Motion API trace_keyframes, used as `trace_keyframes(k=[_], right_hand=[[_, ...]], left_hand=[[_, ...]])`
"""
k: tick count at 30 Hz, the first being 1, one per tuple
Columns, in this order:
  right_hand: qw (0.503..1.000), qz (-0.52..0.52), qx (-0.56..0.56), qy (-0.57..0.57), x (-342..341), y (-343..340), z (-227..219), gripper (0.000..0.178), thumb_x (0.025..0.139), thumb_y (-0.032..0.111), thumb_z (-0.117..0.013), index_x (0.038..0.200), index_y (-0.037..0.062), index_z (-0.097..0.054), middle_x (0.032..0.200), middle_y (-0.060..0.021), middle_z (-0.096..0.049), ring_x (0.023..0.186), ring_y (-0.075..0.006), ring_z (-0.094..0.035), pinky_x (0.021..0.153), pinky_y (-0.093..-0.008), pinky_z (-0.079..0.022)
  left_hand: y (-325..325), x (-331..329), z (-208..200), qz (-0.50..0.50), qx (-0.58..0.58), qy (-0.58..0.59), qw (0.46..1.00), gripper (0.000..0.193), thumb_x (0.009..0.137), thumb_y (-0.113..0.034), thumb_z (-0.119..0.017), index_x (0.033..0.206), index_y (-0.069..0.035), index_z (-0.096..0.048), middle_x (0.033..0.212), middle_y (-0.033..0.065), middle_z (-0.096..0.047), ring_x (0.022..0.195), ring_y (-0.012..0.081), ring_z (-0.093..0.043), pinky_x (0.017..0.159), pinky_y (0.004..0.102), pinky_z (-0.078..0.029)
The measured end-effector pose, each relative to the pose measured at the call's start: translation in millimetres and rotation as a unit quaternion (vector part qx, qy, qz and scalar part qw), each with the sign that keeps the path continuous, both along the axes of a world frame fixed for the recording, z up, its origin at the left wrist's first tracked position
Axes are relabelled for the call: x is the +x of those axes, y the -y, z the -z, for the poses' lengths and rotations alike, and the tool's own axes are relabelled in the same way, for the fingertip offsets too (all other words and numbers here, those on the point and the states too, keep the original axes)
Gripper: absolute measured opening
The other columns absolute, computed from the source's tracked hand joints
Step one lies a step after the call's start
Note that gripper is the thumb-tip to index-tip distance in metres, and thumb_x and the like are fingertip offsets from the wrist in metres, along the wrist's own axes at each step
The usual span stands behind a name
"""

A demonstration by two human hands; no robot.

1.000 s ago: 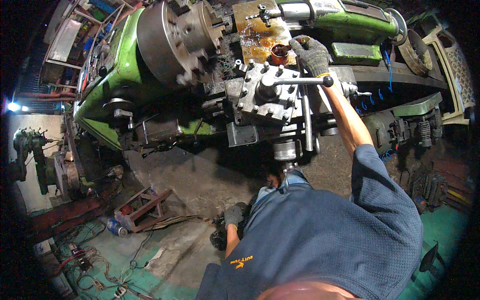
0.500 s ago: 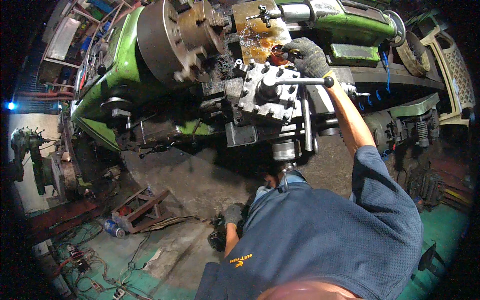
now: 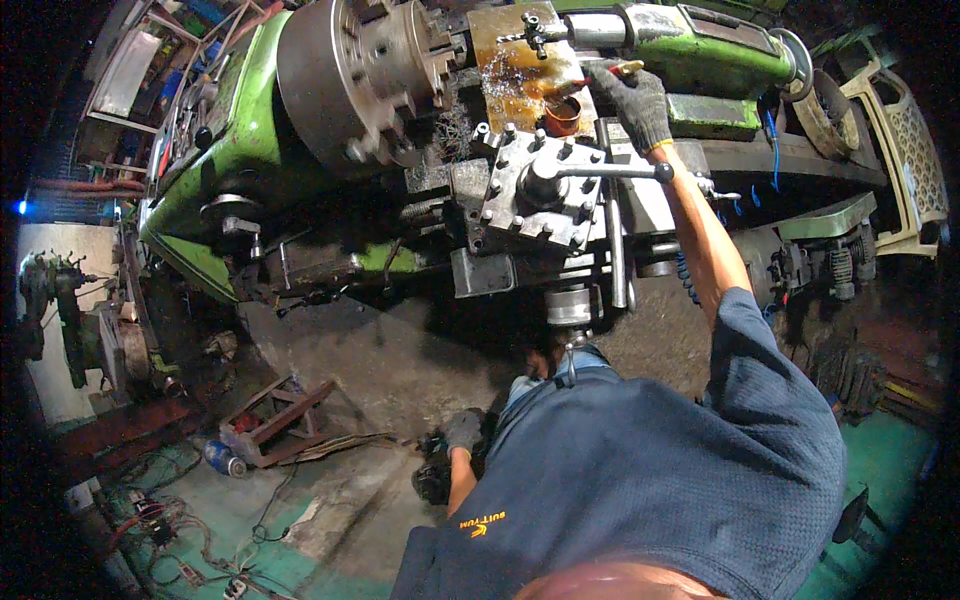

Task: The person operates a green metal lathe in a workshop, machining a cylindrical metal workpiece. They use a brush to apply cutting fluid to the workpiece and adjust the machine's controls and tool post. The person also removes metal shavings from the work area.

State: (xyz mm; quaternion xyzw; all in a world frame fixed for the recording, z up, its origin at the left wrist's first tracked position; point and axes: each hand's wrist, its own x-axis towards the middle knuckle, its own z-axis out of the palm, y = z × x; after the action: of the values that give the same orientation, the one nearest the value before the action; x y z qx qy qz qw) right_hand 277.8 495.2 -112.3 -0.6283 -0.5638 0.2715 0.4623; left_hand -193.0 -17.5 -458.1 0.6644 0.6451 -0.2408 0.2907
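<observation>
My right hand (image 3: 637, 105), in a grey knitted glove, reaches over a green metal lathe. Its fingers are closed round a small brush (image 3: 627, 68) with a light-coloured handle end; the brush's dark tip points left, above a reddish-brown cup (image 3: 562, 117). The cup stands on an oily, yellow-brown plate (image 3: 500, 80) strewn with metal chips. Just nearer me is the square tool post (image 3: 540, 190) with its long clamping lever (image 3: 610, 167). Low beside my body is my gloved left hand (image 3: 464, 430), close to a dark object; its fingers do not show clearly.
The big lathe chuck (image 3: 325, 80) with protruding jaws is at left. A tailstock (image 3: 700, 45) with a handwheel (image 3: 793, 65) stands at right, its drill chuck (image 3: 535, 35) over the plate. A rusty frame (image 3: 290, 420), a blue can (image 3: 224, 458) and cables (image 3: 190, 540) lie on the floor.
My right hand has lifted away from the cup, up and to the right, bringing the brush out over it. The cup shows more fully. The chuck's jaws have turned. My left hand stays put.
</observation>
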Motion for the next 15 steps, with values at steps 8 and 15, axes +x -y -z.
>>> trace_keyframes(k=[8,15], right_hand=[[0.950,0.042,0.121,0.286,-30.6,-99.3,41.5,0.025,0.086,0.020,-0.068,0.111,0.0175,-0.066,0.092,-0.0129,-0.071,0.085,-0.0301,-0.070,0.073,-0.0408,-0.053],[0.979,0.024,0.034,-0.201,-62.1,-139.3,27.3,0.038,0.092,0.032,-0.068,0.080,-0.0034,-0.072,0.069,-0.0068,-0.070,0.063,-0.0143,-0.066,0.053,-0.0299,-0.050]], left_hand=[[11.2,0.7,4.0,-0.009,-0.011,-0.005,1.000,0.028,0.073,-0.019,-0.071,0.100,-0.011,-0.075,0.106,0.0181,-0.072,0.101,0.0366,-0.068,0.083,0.0483,-0.054],[41.2,-10.5,-1.8,-0.011,0.032,0.031,0.999,0.029,0.078,-0.022,-0.067,0.103,-0.009,-0.074,0.114,0.0213,-0.069,0.103,0.0390,-0.067,0.083,0.0476,-0.054]])
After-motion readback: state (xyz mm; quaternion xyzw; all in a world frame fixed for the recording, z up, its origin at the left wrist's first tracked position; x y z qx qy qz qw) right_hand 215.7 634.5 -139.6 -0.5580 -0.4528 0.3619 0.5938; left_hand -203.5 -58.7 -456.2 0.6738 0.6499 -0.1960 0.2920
